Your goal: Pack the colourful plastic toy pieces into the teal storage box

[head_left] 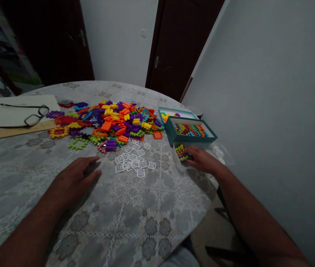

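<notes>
My left hand [75, 177] rests on the tablecloth at the left, thumb and fingers apart, with nothing in it. At the right, my right hand [200, 157] reaches into a clear plastic container [176, 163]. Its fingers are closed against a row of toothed plastic building pieces [181, 151] in green, yellow and other colours; the fingertips are partly hidden. Between my hands lie white plastic window-grid pieces [133, 163], scattered flat. Behind them spreads a big pile of gear-edged pieces and tube-like connectors [118, 120] in orange, purple, yellow and blue.
Beside the pile stands a teal box [171, 135] holding rows of toothed pieces, with its teal-edged lid [185, 112] behind. Glasses [33, 118] lie on papers [7, 105] at the far left. White items [217, 152] sit past my right hand, near the wall. The table edge curves at right.
</notes>
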A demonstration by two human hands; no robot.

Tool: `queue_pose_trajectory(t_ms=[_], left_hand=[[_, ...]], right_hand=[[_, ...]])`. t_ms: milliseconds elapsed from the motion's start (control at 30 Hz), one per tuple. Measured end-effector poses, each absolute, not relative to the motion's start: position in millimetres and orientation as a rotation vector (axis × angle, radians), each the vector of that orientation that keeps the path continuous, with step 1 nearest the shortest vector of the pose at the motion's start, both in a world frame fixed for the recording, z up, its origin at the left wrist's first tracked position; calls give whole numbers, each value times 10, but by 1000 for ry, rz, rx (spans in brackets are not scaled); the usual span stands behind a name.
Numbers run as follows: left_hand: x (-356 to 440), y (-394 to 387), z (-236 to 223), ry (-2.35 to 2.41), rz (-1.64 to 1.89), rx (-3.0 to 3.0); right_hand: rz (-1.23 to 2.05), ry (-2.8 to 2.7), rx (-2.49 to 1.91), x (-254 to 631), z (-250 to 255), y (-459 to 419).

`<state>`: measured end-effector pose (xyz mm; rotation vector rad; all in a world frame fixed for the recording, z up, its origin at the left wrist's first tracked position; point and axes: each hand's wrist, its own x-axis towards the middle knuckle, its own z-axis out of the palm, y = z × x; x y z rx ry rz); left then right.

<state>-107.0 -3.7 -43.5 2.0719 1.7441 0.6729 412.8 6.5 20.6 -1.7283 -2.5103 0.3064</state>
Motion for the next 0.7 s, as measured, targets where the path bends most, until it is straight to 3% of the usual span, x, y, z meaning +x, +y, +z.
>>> queue_pose_trajectory(t_ms=[700], left_hand=[[-1089,-59,-473,1705,805,2113]], right_hand=[[164,-2375,-1661,4152,120,-58]])
